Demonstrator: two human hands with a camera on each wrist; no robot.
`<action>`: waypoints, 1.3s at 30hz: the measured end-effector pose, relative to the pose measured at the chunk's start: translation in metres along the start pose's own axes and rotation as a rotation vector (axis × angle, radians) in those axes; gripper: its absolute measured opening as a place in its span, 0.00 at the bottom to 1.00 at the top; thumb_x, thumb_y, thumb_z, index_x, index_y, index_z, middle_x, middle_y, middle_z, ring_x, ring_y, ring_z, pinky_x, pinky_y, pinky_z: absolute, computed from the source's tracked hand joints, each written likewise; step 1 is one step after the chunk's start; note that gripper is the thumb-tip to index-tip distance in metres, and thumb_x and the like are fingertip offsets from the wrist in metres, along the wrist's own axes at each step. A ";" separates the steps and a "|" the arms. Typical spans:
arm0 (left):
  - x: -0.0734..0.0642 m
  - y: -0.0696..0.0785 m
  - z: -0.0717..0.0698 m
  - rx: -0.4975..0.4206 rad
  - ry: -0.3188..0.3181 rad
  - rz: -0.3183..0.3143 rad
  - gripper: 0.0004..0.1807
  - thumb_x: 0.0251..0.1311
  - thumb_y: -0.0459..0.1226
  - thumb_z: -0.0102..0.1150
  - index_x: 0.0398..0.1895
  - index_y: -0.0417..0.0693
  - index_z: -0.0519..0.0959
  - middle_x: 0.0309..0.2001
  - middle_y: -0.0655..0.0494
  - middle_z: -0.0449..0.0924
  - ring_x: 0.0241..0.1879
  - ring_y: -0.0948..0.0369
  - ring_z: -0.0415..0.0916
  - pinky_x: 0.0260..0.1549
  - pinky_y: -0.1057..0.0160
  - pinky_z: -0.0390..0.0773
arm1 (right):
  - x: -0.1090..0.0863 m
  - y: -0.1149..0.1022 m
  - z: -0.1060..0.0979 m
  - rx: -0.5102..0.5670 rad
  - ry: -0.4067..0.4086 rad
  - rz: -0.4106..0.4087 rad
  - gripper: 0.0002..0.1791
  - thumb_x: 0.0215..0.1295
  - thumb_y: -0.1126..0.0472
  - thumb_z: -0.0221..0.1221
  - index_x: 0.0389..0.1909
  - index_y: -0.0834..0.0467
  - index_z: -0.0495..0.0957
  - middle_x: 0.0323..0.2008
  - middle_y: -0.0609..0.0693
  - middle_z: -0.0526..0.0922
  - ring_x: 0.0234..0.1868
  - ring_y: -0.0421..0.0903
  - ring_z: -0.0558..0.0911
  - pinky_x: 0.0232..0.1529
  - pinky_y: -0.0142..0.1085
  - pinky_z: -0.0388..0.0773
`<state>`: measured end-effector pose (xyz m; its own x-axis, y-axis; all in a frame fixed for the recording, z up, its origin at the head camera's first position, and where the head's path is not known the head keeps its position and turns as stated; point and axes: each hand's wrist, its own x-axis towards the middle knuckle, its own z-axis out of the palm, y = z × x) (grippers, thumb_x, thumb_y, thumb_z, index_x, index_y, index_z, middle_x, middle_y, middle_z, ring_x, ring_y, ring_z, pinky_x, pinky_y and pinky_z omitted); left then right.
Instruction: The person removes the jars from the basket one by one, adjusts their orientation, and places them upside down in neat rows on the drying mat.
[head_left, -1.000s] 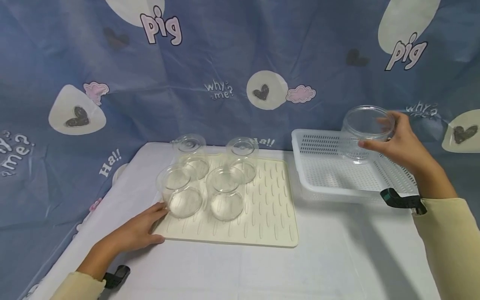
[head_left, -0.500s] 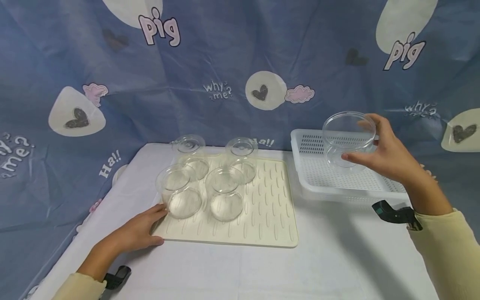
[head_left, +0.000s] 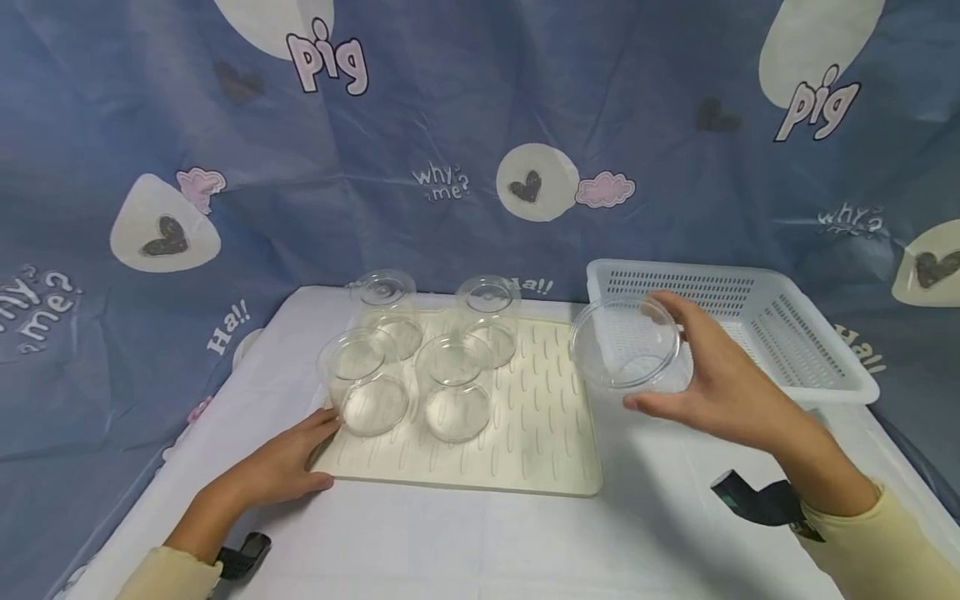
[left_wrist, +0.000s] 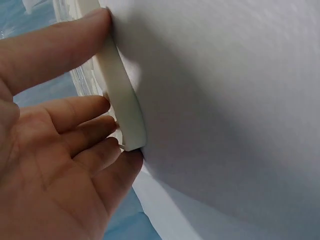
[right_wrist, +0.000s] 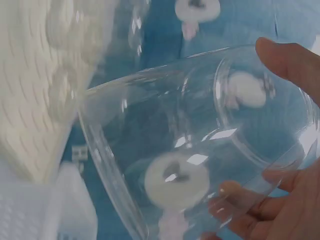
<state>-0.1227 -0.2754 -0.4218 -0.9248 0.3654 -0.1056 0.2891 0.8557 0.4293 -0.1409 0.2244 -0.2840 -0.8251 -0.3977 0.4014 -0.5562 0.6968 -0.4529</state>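
Note:
My right hand holds a clear plastic jar above the table, between the mat and the basket. Thumb and fingers grip the side of this jar in the right wrist view, its wide rim facing away from the palm. A cream ribbed mat bears several similar clear jars, two in front and two behind. At the mat's front left corner rests my left hand, fingers near the front left jar. In the left wrist view its relaxed fingers touch the mat's edge.
A white perforated plastic basket stands at the back right, partly behind my right hand. White cloth covers the table. Behind it hangs a blue printed curtain. The right part of the mat has bare ribs.
My right hand has carried the clear jar left and down, from over the basket to near the mat's right edge. The left hand and the jars on the mat stay put.

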 end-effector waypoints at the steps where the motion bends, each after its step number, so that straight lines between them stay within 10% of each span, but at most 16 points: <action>1: 0.000 0.000 0.000 -0.003 0.000 -0.002 0.44 0.48 0.37 0.75 0.67 0.27 0.66 0.71 0.27 0.59 0.70 0.29 0.56 0.64 0.33 0.66 | -0.003 -0.004 0.004 -0.014 -0.009 -0.015 0.61 0.39 0.54 0.81 0.74 0.58 0.56 0.65 0.60 0.70 0.62 0.56 0.72 0.54 0.53 0.72; 17: -0.011 -0.006 -0.004 -0.035 0.062 0.014 0.38 0.50 0.38 0.73 0.65 0.30 0.71 0.68 0.31 0.67 0.67 0.33 0.65 0.60 0.36 0.72 | -0.007 -0.013 0.035 -0.080 -0.097 -0.063 0.60 0.40 0.48 0.79 0.72 0.61 0.58 0.67 0.57 0.70 0.67 0.56 0.69 0.64 0.56 0.69; 21: -0.026 -0.003 -0.028 -0.020 0.240 -0.069 0.27 0.56 0.36 0.70 0.57 0.32 0.77 0.57 0.31 0.78 0.55 0.36 0.78 0.47 0.41 0.82 | -0.006 -0.013 0.036 -0.087 -0.080 -0.069 0.61 0.38 0.48 0.80 0.73 0.60 0.57 0.66 0.56 0.70 0.67 0.55 0.70 0.63 0.56 0.70; 24: -0.035 0.009 -0.050 0.004 0.504 -0.083 0.20 0.57 0.33 0.67 0.52 0.35 0.81 0.51 0.34 0.83 0.46 0.52 0.84 0.39 0.59 0.86 | -0.004 -0.015 0.038 -0.080 -0.072 -0.077 0.61 0.38 0.48 0.80 0.72 0.60 0.58 0.66 0.55 0.71 0.65 0.55 0.72 0.61 0.56 0.72; 27: -0.035 0.037 -0.065 0.003 0.771 0.013 0.19 0.54 0.28 0.67 0.51 0.39 0.82 0.48 0.39 0.84 0.45 0.73 0.78 0.41 0.81 0.76 | -0.003 -0.018 0.041 -0.080 -0.076 -0.082 0.60 0.38 0.47 0.80 0.72 0.59 0.59 0.66 0.54 0.71 0.64 0.55 0.73 0.61 0.58 0.72; 30: -0.026 0.072 -0.071 -0.020 0.899 0.178 0.22 0.50 0.24 0.67 0.52 0.41 0.82 0.48 0.44 0.85 0.47 0.81 0.71 0.45 0.89 0.65 | -0.001 -0.023 0.044 -0.088 -0.078 -0.100 0.60 0.38 0.45 0.80 0.72 0.59 0.59 0.66 0.54 0.72 0.65 0.55 0.73 0.62 0.58 0.72; 35: -0.006 0.127 -0.063 -0.078 0.838 0.441 0.27 0.48 0.25 0.69 0.56 0.41 0.80 0.53 0.48 0.83 0.55 0.59 0.77 0.57 0.78 0.70 | 0.003 -0.037 0.055 -0.130 -0.031 -0.176 0.62 0.34 0.44 0.80 0.71 0.59 0.60 0.65 0.55 0.72 0.64 0.54 0.74 0.58 0.57 0.73; 39: 0.008 0.162 -0.045 -0.058 0.680 0.526 0.34 0.52 0.36 0.72 0.64 0.45 0.74 0.62 0.51 0.77 0.62 0.53 0.74 0.65 0.60 0.72 | 0.002 -0.049 0.067 -0.150 0.040 -0.278 0.63 0.31 0.43 0.81 0.70 0.60 0.61 0.64 0.55 0.73 0.64 0.54 0.73 0.54 0.55 0.74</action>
<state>-0.0939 -0.1500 -0.3128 -0.6266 0.3941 0.6724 0.7257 0.6096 0.3189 -0.1219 0.1494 -0.3148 -0.6373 -0.5636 0.5255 -0.7364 0.6463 -0.2001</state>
